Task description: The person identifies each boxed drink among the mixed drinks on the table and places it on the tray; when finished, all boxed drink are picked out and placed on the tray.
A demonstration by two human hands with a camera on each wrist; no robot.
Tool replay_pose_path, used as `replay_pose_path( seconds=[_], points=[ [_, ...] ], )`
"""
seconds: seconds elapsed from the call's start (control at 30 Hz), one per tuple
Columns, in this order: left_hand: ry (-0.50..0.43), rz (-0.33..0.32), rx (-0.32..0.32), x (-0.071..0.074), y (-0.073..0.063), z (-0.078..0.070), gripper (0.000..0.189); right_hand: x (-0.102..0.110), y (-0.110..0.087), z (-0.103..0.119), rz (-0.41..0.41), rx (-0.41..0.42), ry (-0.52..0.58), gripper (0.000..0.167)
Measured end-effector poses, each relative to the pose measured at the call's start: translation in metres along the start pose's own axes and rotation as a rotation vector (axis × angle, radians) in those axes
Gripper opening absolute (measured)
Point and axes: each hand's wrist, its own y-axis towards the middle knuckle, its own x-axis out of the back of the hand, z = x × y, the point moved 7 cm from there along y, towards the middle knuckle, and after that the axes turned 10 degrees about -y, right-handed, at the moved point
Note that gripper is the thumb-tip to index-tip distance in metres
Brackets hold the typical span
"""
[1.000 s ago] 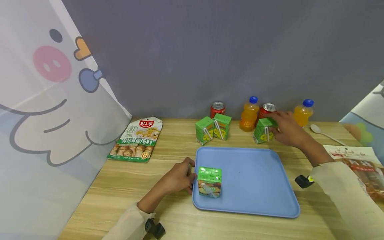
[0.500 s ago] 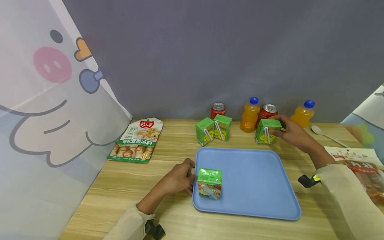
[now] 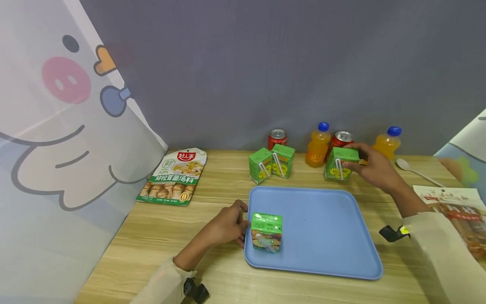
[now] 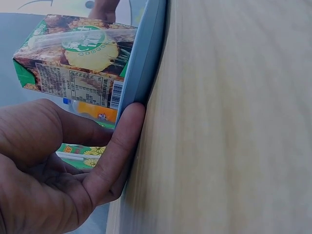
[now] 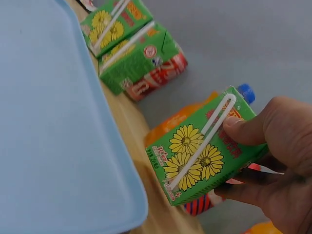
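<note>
My right hand (image 3: 373,168) grips a green drink carton (image 5: 195,151) printed with yellow flowers, a white straw on its front. Thumb on the front, fingers behind; whether its base touches the table I cannot tell. At the left edge of a light blue tray (image 3: 315,228), my left hand (image 3: 225,223) pinches the rim, as the left wrist view also shows. Just inside that edge stands a green-topped carton (image 4: 80,58) with pineapple pictures and a wrapped straw. Two more flower cartons, one left (image 3: 260,166) and one right (image 3: 282,161), stand behind the tray.
Red cans, one left (image 3: 277,137) and one right (image 3: 340,139), and orange drink bottles, one left (image 3: 317,147) and one right (image 3: 386,143), line the grey back wall. A mushroom soup packet (image 3: 172,177) lies left. A white spoon (image 3: 415,171) and a brown food packet (image 3: 461,215) lie right.
My right hand has shifted slightly right with the flower carton, which has turned its straw side more toward me. The left hand and the tray stay in place.
</note>
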Motion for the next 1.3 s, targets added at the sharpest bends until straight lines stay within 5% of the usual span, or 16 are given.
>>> replay_pose_path(
  seconds=[0.6, 0.93, 1.3],
  points=[
    [-0.016, 0.005, 0.0, -0.001, 0.001, -0.001, 0.035, 0.006, -0.018, 0.089, -0.093, 0.091, 0.023, 0.053],
    [-0.018, 0.001, 0.006, 0.0, 0.001, -0.001, 0.035, -0.012, -0.028, 0.135, -0.091, 0.187, 0.058, 0.051],
    [0.005, 0.002, -0.004, 0.0, 0.002, -0.001, 0.035, -0.042, -0.029, 0.158, -0.012, 0.243, 0.156, 0.049]
  ],
)
